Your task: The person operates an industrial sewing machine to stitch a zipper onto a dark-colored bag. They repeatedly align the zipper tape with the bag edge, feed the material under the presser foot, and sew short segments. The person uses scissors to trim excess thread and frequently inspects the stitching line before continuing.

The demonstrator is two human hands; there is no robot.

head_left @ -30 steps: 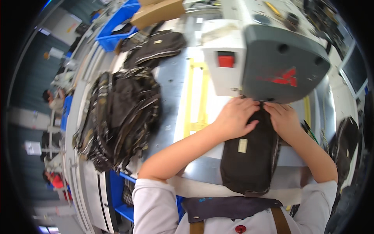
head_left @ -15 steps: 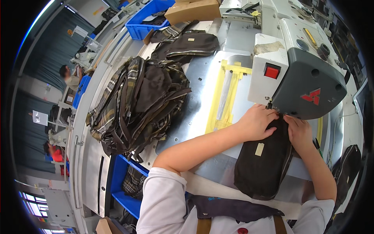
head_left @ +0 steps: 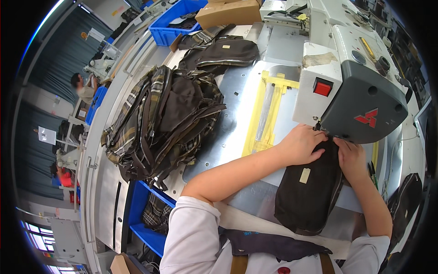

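A dark brown zippered fabric piece (head_left: 303, 201) with a small pale label lies lengthwise in front of me, its far end under the head of a sewing machine (head_left: 365, 91). My left hand (head_left: 306, 145) presses on the left of that far end, fingertips close to the needle area and thumb stretched toward me. On the right side of the same end is my right hand (head_left: 350, 157), its fingers bent over the fabric edge. The machine head partly hides the fingertips and the spot where the fabric meets the needle.
Left of the metal plate sits a heap of plaid and brown bag pieces (head_left: 173, 118). Behind it lies another zippered piece (head_left: 230, 54), near a blue bin (head_left: 159, 34) and a cardboard box (head_left: 230, 13). A lower blue bin (head_left: 146, 235) stands beside my left arm. Yellow tape (head_left: 251, 132) marks the plate.
The view has shifted slightly, so the machine sits a little lower and further right. Both hands keep nearly the same place on the fabric piece.
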